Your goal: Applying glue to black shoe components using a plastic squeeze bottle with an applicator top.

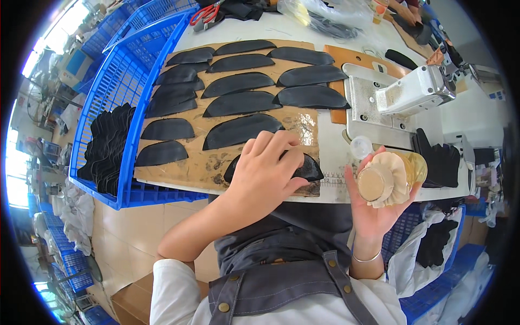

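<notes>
My left hand (266, 169) is bent over a black half-moon piece (310, 169) at the near edge of a brown cardboard sheet (216, 167). Its fingers curl down onto the piece, with the thumb reaching right; the fingertips are partly hidden. More black half-moon pieces (244, 130) lie in rows on the cardboard, some overlapping. To the right, my right hand (374, 214) grips a clear bottle of yellowish liquid (416, 169). The bottle is tilted toward me, its mouth covered by a gathered cream cloth (376, 181).
A white sewing machine (414, 89) stands on the right of the table, with black gloves or cloth (437, 157) beside it. A blue crate (116, 157) of stacked black pieces is at left. Red scissors (206, 15) and plastic bags (325, 16) lie at the back. Another person's hand (409, 13) shows far right.
</notes>
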Demonstrator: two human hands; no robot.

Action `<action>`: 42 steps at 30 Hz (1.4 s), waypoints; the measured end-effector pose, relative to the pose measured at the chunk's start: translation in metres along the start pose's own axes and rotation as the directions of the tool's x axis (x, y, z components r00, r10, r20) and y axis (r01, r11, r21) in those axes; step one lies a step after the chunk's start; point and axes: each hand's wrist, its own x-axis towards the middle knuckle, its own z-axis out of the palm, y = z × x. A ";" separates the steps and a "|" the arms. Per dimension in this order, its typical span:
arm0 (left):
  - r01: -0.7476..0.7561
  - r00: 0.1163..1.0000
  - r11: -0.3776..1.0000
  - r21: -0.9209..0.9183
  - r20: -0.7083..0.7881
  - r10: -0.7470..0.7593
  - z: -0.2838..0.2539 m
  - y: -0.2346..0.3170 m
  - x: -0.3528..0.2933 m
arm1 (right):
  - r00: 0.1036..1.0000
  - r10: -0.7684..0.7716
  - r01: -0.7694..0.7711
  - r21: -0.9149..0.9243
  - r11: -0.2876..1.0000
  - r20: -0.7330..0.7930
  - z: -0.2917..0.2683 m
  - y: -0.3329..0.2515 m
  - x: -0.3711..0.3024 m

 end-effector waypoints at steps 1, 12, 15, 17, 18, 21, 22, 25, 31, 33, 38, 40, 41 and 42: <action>-0.001 1.000 1.000 0.004 0.004 0.001 0.000 -0.002 0.001 | 1.000 -0.005 0.005 -0.019 1.000 -0.014 0.001 0.001 0.000; 0.117 0.990 0.967 -0.225 -0.050 -0.131 -0.005 -0.014 -0.006 | 0.981 0.116 -0.103 -0.092 0.990 0.153 -0.001 0.023 0.003; 0.244 0.937 0.896 -0.370 -0.147 -0.316 -0.026 -0.023 -0.015 | 0.994 -0.029 0.004 -0.229 0.973 -0.104 -0.004 0.029 0.006; 0.307 0.849 0.862 -0.402 -0.294 -0.439 -0.051 -0.041 -0.027 | 0.998 -0.046 0.031 -0.303 0.953 -0.042 -0.004 0.025 0.005; 0.274 0.793 0.812 -0.516 -0.356 -0.494 -0.064 -0.054 -0.034 | 1.000 0.003 0.001 -0.254 0.967 0.013 -0.005 0.023 0.005; 0.371 0.645 0.796 -0.478 -0.484 -0.591 -0.116 -0.078 -0.056 | 0.995 0.070 -0.053 -0.201 0.978 0.076 -0.005 0.023 0.008; 0.347 0.605 0.835 -0.427 -0.579 -0.548 -0.125 -0.086 -0.058 | 0.991 0.090 -0.067 -0.218 0.974 0.096 -0.007 0.021 0.008; 0.441 0.608 0.892 -0.095 -0.700 -0.375 -0.151 -0.105 -0.061 | 0.991 0.101 -0.083 -0.191 0.978 0.088 -0.008 0.023 0.010; 0.378 0.860 0.763 0.524 -0.503 -0.080 -0.113 -0.144 -0.052 | 0.984 0.142 -0.124 -0.150 0.981 0.112 -0.007 0.023 0.013; 0.320 0.924 0.820 0.474 -0.346 -0.161 -0.095 -0.148 -0.056 | 0.984 0.137 -0.119 -0.152 0.981 0.113 -0.008 0.022 0.011; 0.223 0.969 0.740 0.634 -0.230 -0.095 -0.094 -0.142 -0.057 | 0.992 0.098 -0.082 -0.196 0.977 0.073 -0.009 0.019 0.009; 0.193 0.977 0.733 0.652 -0.199 -0.081 -0.096 -0.145 -0.056 | 0.995 0.071 -0.053 -0.220 0.974 0.075 -0.009 0.019 0.008; 0.161 0.984 0.722 0.672 -0.167 -0.065 -0.097 -0.147 -0.056 | 0.994 0.072 -0.054 -0.220 0.974 0.076 -0.009 0.019 0.009; 0.163 0.984 0.721 0.673 -0.168 -0.065 -0.098 -0.147 -0.057 | 0.988 0.093 -0.061 -0.240 0.969 0.126 -0.009 0.019 0.010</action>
